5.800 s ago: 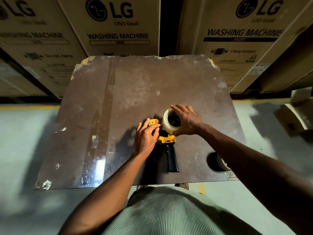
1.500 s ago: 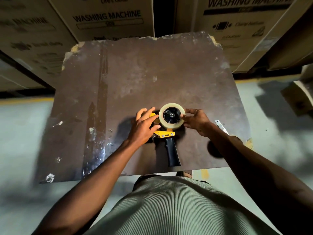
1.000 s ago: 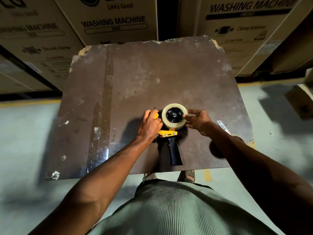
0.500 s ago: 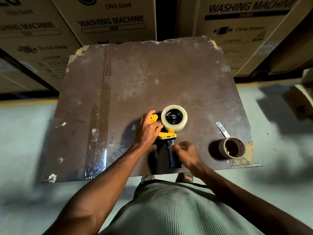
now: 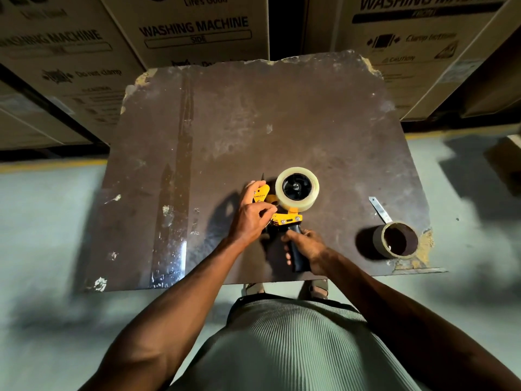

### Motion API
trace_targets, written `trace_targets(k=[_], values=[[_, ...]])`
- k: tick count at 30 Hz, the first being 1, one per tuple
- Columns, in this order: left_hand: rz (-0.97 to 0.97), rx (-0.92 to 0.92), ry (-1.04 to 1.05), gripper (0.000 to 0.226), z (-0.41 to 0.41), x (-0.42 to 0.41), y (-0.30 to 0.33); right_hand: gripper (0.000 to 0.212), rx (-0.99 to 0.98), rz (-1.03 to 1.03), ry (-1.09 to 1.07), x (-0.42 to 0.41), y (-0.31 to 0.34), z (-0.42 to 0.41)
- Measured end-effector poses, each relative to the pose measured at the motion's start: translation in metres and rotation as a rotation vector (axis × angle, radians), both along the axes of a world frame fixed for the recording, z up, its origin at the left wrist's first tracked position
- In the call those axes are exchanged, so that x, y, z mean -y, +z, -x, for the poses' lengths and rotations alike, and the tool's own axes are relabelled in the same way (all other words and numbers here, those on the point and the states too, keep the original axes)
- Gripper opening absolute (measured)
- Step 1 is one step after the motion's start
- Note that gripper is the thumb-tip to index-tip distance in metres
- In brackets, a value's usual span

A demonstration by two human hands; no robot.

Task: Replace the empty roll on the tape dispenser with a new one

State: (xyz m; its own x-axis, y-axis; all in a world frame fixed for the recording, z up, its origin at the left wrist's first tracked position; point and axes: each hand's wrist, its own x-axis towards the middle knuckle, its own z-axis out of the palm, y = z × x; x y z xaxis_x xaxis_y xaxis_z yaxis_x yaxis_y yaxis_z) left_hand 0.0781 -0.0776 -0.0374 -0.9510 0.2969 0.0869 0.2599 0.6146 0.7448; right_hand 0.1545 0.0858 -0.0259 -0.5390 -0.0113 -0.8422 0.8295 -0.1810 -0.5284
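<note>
A yellow tape dispenser with a black handle lies on its side on the brown table. A full roll of clear tape sits on its black hub. My left hand grips the yellow front end of the dispenser beside the roll. My right hand is wrapped around the black handle. The empty brown cardboard roll stands on end near the table's right front corner, apart from both hands.
A small metal strip lies just behind the empty roll. Large cardboard washing machine boxes stand against the table's far edge. The table's front edge is close to my body, with grey floor on either side.
My right hand left the tape roll, swung down to the handle and closed around it. The empty roll came into view on the right. My left hand stayed on the yellow front.
</note>
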Motion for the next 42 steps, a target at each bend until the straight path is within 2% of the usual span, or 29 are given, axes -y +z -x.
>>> trace_targets(k=[7,18,25,27,30,36,42], values=[[-0.095,0.037,0.194,0.011,-0.031,0.007,-0.007,0.013,0.001,-0.011,-0.010,-0.001,-0.002,0.000],[-0.196,0.212,0.265,0.012,-0.032,0.017,-0.014,0.013,-0.005,-0.033,0.099,-0.023,-0.007,0.005],[-0.210,0.186,0.226,0.012,-0.044,0.032,-0.018,0.018,0.001,-0.047,0.096,-0.023,-0.006,0.006],[-0.156,0.146,0.197,0.011,-0.050,0.038,-0.019,0.017,0.019,-0.064,0.078,-0.022,-0.007,0.008],[-0.088,0.182,0.224,0.010,-0.057,0.049,-0.024,0.018,0.030,-0.072,0.093,-0.029,-0.007,0.012],[-0.131,0.187,0.194,0.009,-0.014,0.063,-0.020,0.018,0.028,-0.076,0.139,-0.036,-0.006,0.012],[-0.056,0.191,0.067,0.010,0.025,0.071,-0.015,0.014,0.031,-0.056,0.162,-0.029,-0.008,0.002]])
